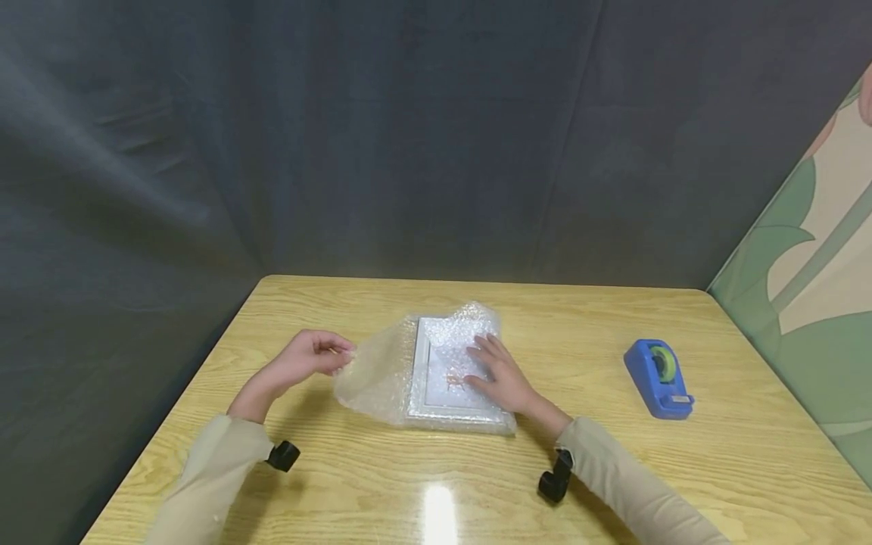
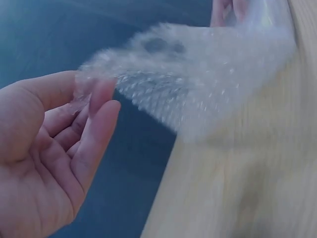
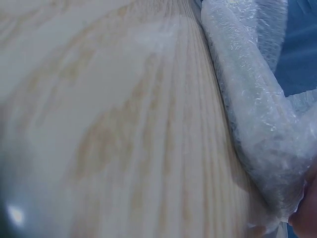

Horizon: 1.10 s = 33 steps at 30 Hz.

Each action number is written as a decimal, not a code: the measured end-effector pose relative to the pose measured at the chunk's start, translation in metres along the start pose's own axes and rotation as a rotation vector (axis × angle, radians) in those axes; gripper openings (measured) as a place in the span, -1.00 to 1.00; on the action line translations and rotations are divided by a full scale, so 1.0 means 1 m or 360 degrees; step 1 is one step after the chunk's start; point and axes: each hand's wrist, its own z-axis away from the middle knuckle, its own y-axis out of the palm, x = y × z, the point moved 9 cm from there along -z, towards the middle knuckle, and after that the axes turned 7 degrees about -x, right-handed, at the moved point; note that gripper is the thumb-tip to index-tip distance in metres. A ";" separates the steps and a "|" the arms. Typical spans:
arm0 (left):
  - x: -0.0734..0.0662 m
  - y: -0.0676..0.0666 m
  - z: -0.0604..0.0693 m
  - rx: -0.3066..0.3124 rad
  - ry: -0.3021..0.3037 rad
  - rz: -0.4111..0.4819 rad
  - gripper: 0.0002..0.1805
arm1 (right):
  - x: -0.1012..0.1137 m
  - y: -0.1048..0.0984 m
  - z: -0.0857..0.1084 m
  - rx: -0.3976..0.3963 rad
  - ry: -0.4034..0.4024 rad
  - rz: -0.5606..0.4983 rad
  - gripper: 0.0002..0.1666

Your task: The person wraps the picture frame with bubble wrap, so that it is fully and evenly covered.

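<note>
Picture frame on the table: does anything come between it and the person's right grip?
Yes, bubble wrap: a clear layer covers the frame, between it and the right grip resting on top. Nothing else visible intervenes.

Readable text, numbers, brands, signs: none in any view. Framed sheet (image 1: 439,362) under bubble wrap (image 1: 378,371): small orange-red marking (image 1: 455,381) on lower part; lettering or drawing, cannot be determined. Blue tape dispenser (image 1: 650,384): pale strip (image 1: 681,399) at near end; any print on strip or body too small to read.
</note>
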 end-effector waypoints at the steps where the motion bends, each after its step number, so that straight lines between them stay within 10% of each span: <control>1: -0.006 0.005 -0.004 0.0000 0.0011 0.0032 -0.62 | 0.000 0.000 0.000 -0.0001 0.0003 -0.0002 -0.38; 9: -0.037 0.069 -0.034 0.0036 0.0109 0.0211 -0.66 | 0.001 0.000 0.001 0.0006 0.0005 -0.0016 -0.39; 18: -0.038 0.141 -0.054 0.0098 0.0149 0.0278 -0.71 | 0.000 -0.002 0.003 -0.0046 -0.0032 -0.0024 -0.52; 26: -0.033 0.174 -0.049 0.0074 0.0338 -0.0156 -0.79 | -0.002 -0.001 0.003 -0.0016 0.0007 -0.0102 -0.56; 33: -0.033 0.184 -0.042 0.0047 0.0444 -0.0242 -0.83 | -0.006 0.003 0.005 0.0090 -0.0005 -0.0077 -0.40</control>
